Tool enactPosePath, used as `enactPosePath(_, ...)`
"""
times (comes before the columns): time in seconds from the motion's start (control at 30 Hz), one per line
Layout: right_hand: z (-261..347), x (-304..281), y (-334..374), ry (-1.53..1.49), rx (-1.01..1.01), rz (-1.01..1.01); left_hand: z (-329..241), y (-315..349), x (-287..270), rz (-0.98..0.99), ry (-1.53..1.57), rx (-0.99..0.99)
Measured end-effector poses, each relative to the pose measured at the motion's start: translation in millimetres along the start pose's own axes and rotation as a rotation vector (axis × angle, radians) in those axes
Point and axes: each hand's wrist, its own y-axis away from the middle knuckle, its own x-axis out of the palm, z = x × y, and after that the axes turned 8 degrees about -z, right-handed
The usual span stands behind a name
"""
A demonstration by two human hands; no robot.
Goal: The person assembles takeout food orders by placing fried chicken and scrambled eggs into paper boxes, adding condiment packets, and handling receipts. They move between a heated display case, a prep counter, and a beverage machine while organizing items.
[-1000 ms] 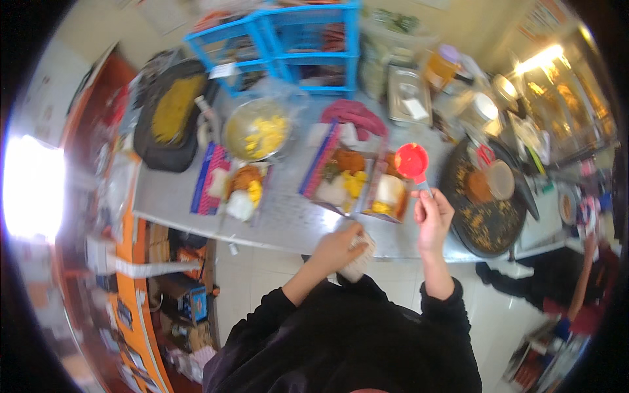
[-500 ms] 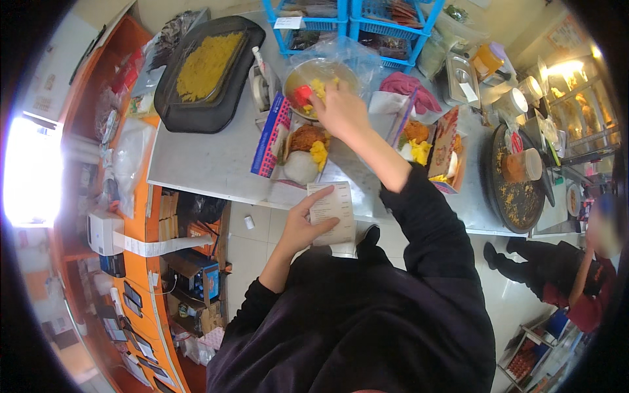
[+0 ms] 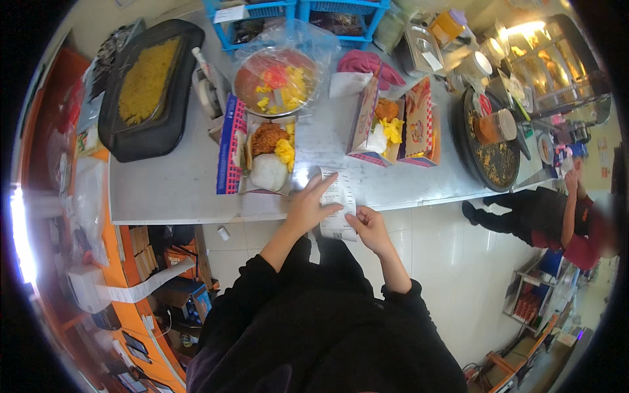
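Note:
A printed paper receipt [image 3: 338,226] is held between both hands at the counter's front edge. My left hand [image 3: 308,208] grips it from the left, fingers lying over the paper. My right hand [image 3: 371,230] pinches its lower right edge. Just beyond, an open takeaway box [image 3: 230,150] holds fried chicken [image 3: 268,138], a mound of white rice [image 3: 269,171] and yellow scrambled-looking food [image 3: 285,153]. A steel bowl [image 3: 244,88] behind it holds more yellow food and a red scoop [image 3: 276,76], partly under clear plastic.
More open food boxes [image 3: 361,131] stand to the right, before a pink cloth [image 3: 373,67]. A black tray [image 3: 105,134] of yellow food lies far left; blue baskets [image 3: 341,13] stand at the back. A round dark pan [image 3: 488,160] sits right, with another person [image 3: 557,219] beyond.
My right hand has left the bowl and come down to the receipt. The red scoop is left in the bowl. The view has shifted, with the counter now further left.

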Motion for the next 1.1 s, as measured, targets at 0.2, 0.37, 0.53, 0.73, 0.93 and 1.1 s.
enactPosePath(0.2, -24, -5, -2, 0.030, 0.013, -0.065, 3, -7, 15, -0.016, -0.193, 0.031)
enactPosePath(0.37, -4, -8, -2, 0.070, 0.018, -0.023, 18, -12, 10, -0.041, -0.042, 0.089)
enactPosePath(0.53, 12, -4, -2, 0.570, -0.084, -0.263, 15, -18, 8, 0.012, -0.211, 0.108)
enactPosePath(0.73, 21, -5, -26, 0.616, -0.587, -0.448, 25, -14, 9, 0.050, -0.222, 0.168)
enactPosePath(0.93, 10, 14, -76, 0.603, -0.905, -0.293, 10, -20, 2, 0.091, -0.208, 0.151)
enactPosePath(1.1, 15, 21, -78, 0.642, -1.000, -0.168, 11, -22, 1, 0.099, -0.248, 0.246)
